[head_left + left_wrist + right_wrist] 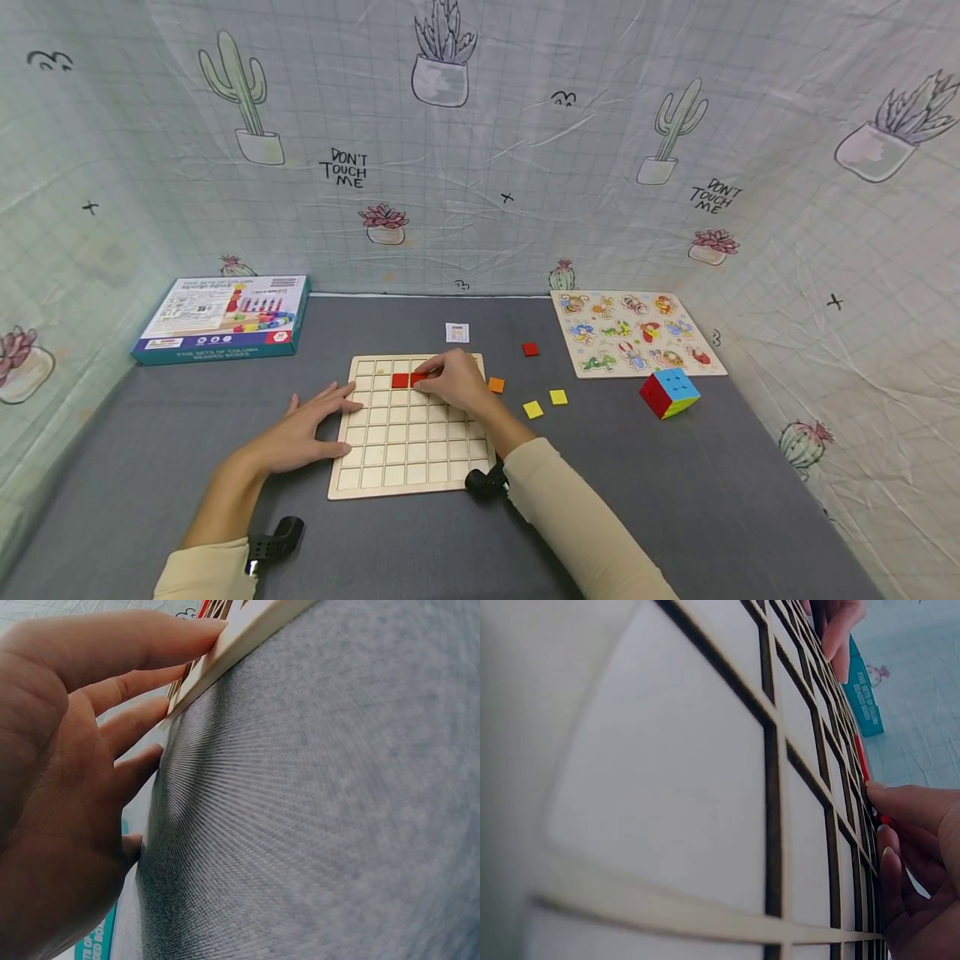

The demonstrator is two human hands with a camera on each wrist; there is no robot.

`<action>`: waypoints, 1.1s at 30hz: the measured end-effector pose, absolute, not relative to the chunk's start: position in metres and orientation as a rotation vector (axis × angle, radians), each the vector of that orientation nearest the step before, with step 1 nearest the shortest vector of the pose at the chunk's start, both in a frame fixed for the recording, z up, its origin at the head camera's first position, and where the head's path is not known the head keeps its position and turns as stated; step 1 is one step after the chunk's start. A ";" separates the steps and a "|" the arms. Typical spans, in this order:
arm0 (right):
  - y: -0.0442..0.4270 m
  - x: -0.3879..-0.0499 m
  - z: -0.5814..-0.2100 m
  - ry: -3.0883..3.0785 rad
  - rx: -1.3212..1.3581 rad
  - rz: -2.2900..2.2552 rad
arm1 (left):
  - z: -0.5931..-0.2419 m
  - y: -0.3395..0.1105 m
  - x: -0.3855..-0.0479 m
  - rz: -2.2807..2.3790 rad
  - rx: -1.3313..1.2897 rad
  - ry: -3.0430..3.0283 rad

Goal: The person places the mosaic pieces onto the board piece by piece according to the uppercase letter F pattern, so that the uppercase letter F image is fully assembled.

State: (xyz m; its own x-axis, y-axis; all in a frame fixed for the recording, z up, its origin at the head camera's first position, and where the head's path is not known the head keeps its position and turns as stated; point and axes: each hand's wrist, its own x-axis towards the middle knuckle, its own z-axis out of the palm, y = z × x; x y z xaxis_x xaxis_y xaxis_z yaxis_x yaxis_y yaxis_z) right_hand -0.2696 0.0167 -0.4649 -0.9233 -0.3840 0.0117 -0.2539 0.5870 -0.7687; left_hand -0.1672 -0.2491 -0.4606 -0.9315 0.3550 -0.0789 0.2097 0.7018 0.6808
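Observation:
A wooden grid board (395, 476) lies on the grey table, its square cells framed by thin raised strips. One red square tile (400, 381) sits in a cell near the top. My right hand (459, 383) is just right of it and pinches another red tile (885, 820), mostly hidden by the fingers, down at the neighbouring cell. My left hand (306, 429) is spread at the board's left side, fingers loosely extended. In the left wrist view, thumb and fingertips of the left hand (67, 772) touch the board's edge (255, 637).
Right of the board lie an orange tile (496, 385), two yellow tiles (532, 409) and a red tile (530, 349). Behind it is a small printed card (457, 332). A puzzle cube (669, 393) and insect picture board (633, 333) stand right; a boxed set (225, 320) lies back left.

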 end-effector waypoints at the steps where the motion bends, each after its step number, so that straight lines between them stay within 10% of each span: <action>1: 0.017 -0.269 -0.465 2.657 -0.537 -1.252 | -0.461 -0.249 -0.167 1.046 0.454 2.705; 33: 0.032 -0.274 -0.461 2.551 -0.652 -1.295 | -0.464 -0.253 -0.170 1.054 0.479 2.701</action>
State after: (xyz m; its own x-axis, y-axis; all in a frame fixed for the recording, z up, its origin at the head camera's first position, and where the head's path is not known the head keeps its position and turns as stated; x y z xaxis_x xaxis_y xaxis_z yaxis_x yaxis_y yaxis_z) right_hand -0.2741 0.0317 -0.4614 -0.8808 -0.4732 0.0154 -0.2917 0.5168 -0.8048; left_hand -0.1697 -0.2534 -0.4642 -0.9269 0.3688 -0.0692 0.2244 0.6926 0.6855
